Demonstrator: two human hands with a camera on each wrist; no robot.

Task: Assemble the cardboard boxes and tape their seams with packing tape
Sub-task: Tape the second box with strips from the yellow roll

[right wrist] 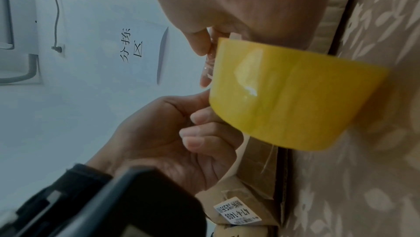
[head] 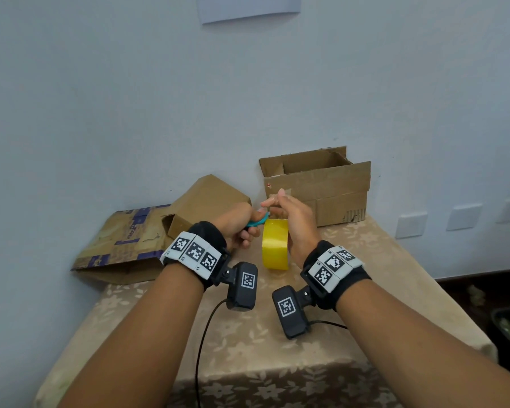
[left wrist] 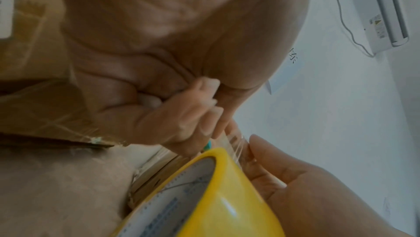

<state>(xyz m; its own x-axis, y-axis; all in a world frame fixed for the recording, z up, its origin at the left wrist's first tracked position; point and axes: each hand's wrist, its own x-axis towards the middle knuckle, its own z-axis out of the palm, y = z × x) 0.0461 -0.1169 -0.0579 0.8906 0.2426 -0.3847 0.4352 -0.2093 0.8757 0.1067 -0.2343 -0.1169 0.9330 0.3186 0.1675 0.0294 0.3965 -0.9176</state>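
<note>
Standing on edge mid-worktop, glossy yellow packing tape roll [head: 275, 245], right hand [head: 295, 222] pinching its clear pulled-out strip [left wrist: 236, 142], left hand [head: 236, 225] gripping teal-handled scissors [head: 256, 222], open brown cardboard box [head: 318, 184] sitting at far edge.

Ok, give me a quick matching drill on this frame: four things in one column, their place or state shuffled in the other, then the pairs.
Things:
1. tape roll
2. teal tool
3. open box
4. flattened box

Places or states:
A. lying flat at the table's left edge by the wall
B. standing on edge between the two hands
C. upright at the back right, top flaps open
D. gripped in the left hand

Pairs: 1-B, 2-D, 3-C, 4-A

The right hand pinches the tape's loose end above the roll.
</note>
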